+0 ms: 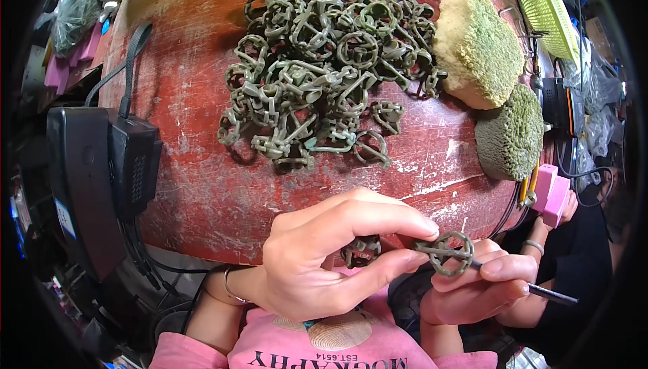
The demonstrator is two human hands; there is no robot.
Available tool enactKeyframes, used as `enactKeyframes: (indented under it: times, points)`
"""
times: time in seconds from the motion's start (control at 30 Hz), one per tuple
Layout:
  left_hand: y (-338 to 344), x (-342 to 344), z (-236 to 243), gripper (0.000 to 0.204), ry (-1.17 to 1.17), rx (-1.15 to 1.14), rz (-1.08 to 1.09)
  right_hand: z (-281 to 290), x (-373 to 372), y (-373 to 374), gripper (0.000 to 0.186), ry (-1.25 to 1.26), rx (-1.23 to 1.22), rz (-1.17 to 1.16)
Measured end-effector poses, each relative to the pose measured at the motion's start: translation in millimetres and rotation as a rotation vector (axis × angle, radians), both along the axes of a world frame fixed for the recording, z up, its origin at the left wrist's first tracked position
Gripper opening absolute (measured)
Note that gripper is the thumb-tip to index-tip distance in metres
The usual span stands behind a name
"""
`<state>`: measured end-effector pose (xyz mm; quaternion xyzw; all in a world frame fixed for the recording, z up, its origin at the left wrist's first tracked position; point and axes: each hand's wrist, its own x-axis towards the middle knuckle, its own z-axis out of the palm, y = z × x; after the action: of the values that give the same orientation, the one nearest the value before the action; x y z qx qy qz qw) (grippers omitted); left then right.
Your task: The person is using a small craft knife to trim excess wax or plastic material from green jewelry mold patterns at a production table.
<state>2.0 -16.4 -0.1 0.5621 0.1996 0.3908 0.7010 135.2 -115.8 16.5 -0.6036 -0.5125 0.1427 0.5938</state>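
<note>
My left hand [337,254] is closed in a pinch on a green-brown ring-shaped piece [445,253] with a bar across its middle. A second, darker piece [362,251] of similar look shows within the curl of that hand's fingers. My right hand [476,288] is closed around a thin dark rod-like tool [552,294], whose speckled end sticks out to the right. The tool's other end reaches up to the ring, though its tip is hidden. Beyond my hands lies a heap of similar green-brown ring and chain pieces [317,59] on the worn red table [196,187].
Two rough sponge-like blocks, one pale [479,48] and one dark green [511,133], sit at the right. A black box with cables [135,166] stands at the left edge. A yellow-green basket [550,11] and pink blocks [555,197] are far right, near another person's arm [535,237].
</note>
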Motion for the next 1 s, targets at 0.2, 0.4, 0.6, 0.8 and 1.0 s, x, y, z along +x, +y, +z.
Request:
enactKeyframes:
  times: [0.2,0.4,0.6,0.8,1.0]
  points:
    - [1.2,-1.0,0.6,0.022,0.021,0.009,0.001,-4.3,-0.6,-1.8,0.038,0.097,0.05,-0.003]
    - [3.1,0.0,-0.8,0.021,0.023,0.043,0.005,-3.6,-2.4,-1.9,0.038,0.196,0.002,-0.013]
    - [7.0,-0.7,1.4,0.021,-0.031,0.117,-0.012,-5.3,-8.3,-3.5,0.036,0.164,0.006,-0.122]
    - [10.7,4.3,0.7,0.014,-0.197,0.365,-0.024,-5.0,-15.5,-5.7,0.031,0.487,0.231,-0.079]
    - [-5.3,-2.1,16.0,0.009,-0.103,0.272,0.209,-7.5,-20.9,-4.5,0.031,0.331,0.248,-0.126]
